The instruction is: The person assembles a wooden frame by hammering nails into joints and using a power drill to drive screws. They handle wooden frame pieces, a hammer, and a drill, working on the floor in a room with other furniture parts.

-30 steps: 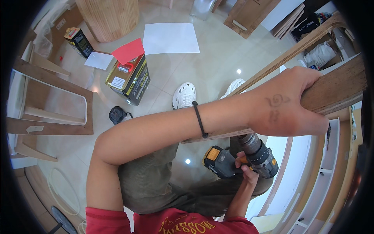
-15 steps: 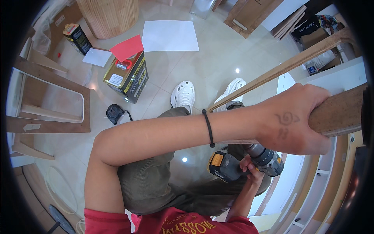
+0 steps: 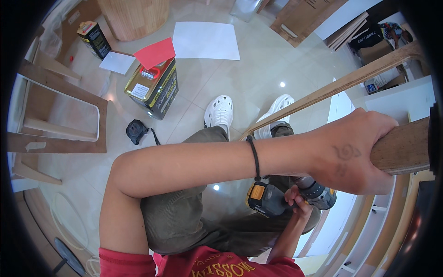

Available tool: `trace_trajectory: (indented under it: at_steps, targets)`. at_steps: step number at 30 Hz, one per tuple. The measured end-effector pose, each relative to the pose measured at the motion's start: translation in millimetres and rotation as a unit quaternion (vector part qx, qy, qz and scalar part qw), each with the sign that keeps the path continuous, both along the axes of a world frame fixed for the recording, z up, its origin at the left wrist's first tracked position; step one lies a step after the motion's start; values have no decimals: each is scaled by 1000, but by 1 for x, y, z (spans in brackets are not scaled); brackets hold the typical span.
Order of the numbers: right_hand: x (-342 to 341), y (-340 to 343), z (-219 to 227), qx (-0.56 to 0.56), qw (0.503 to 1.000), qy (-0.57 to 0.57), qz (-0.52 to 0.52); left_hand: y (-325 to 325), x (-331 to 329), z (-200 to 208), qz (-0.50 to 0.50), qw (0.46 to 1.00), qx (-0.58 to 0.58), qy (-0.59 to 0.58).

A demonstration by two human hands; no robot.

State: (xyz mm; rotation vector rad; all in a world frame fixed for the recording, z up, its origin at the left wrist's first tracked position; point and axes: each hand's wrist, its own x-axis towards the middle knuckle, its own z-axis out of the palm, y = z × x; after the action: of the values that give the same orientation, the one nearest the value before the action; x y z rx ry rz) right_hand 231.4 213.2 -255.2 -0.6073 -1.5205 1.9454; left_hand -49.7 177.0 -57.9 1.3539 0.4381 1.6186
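Pale tiled floor (image 3: 196,85) is shining underneath. The left hand (image 3: 357,154) is gripping a wooden frame (image 3: 401,150) at the right; just below it, the right hand (image 3: 301,204) is clasping a cordless drill (image 3: 271,202). Farther out, white shoes (image 3: 219,112) are resting on the floor, a tape measure (image 3: 136,132) is lying left of them, and a metal tin (image 3: 161,97) is standing beyond.

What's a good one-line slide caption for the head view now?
Left hand gripping a wooden frame, right hand holding a cordless drill, above a glossy tiled floor.
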Motion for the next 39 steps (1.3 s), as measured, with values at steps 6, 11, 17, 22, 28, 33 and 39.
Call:
trace_trajectory:
  at_steps: [6, 11, 17, 22, 28, 33, 39]
  targets:
    - [-18, -5, 20, -11, 1000, -15, -9, 10, 4, -3, -19, 999, 14, -22]
    - [-13, -6, 17, -11, 1000, -19, -7, 11, 6, -4, -11, 999, 24, -19]
    - [-4, -6, 5, -2, 1000, -17, -2, 12, 2, -4, -3, 1000, 25, -16]
    - [3, -10, -2, 9, 1000, -18, -5, 11, -1, -1, 7, 1000, 28, -10]
    - [-3, -24, 7, 7, 998, -44, -43, 12, -5, -1, 45, 998, 37, -1]
    - [-3, -38, 8, 14, 997, -65, -50, -9, -9, 18, 117, 992, 12, 40]
    - [-4, -54, 7, 86, 987, -114, -71, -2, -15, 18, 36, 999, -12, 34]
